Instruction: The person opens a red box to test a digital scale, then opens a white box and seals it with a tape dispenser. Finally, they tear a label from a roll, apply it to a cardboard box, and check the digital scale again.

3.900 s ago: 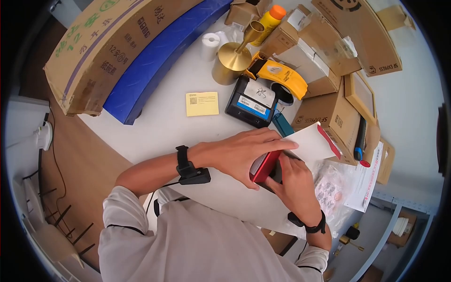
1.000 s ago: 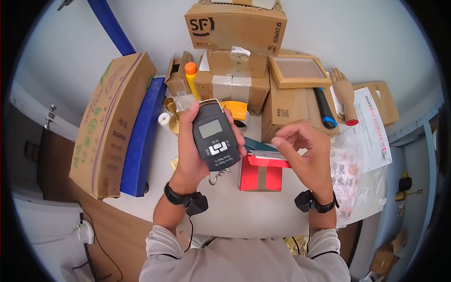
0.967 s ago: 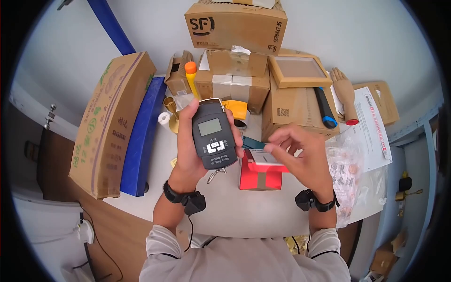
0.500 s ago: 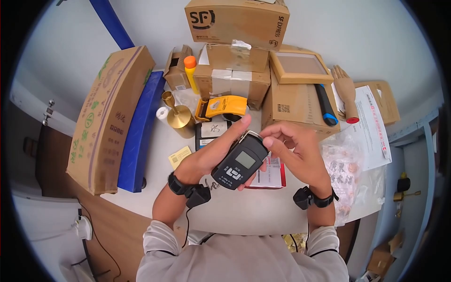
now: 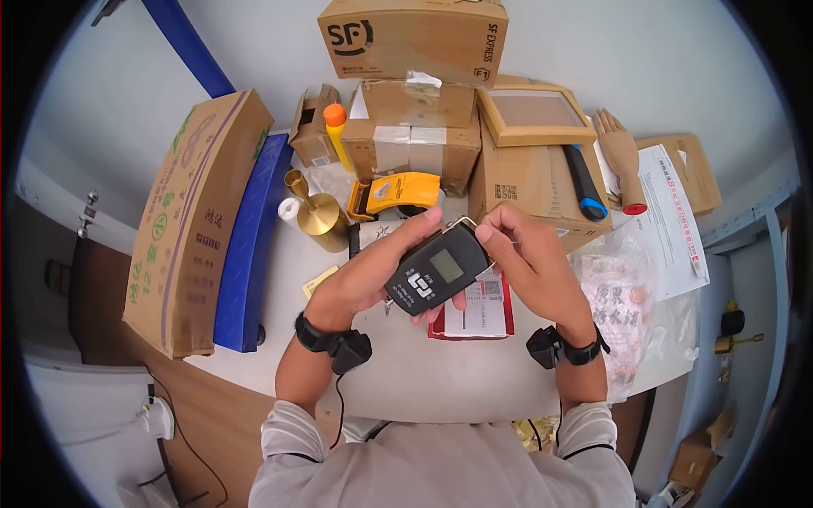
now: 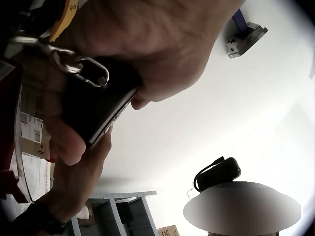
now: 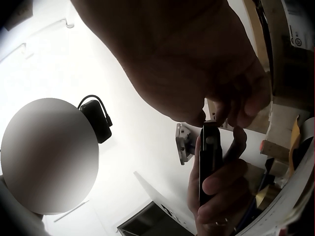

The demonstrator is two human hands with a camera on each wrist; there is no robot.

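Observation:
My left hand (image 5: 368, 275) holds a black hanging luggage scale (image 5: 440, 267), its grey display and white buttons facing up. The scale is tilted, top end toward the right. At that end, the thumb and fingers of my right hand (image 5: 533, 262) pinch the metal handle (image 5: 462, 223). In the right wrist view the scale (image 7: 209, 157) is seen edge-on between both hands. A metal hook and ring (image 6: 91, 73) dangle from its other end in the left wrist view. Below the hands, a red box (image 5: 435, 330) lies on the table, a white printed sheet (image 5: 478, 315) on top.
Behind the hands stand a brass candlestick-like piece (image 5: 322, 222), a yellow tape dispenser (image 5: 398, 193) and stacked cardboard boxes (image 5: 415, 148). A long carton (image 5: 190, 229) and blue piece (image 5: 250, 254) flank the left. Plastic wrapping (image 5: 618, 305) and a mannequin hand (image 5: 622, 161) are at right.
Earlier both hands were at the red box; then my left hand held the scale while my right was at the lid. Now the scale is tilted rightward and my right hand pinches its handle.

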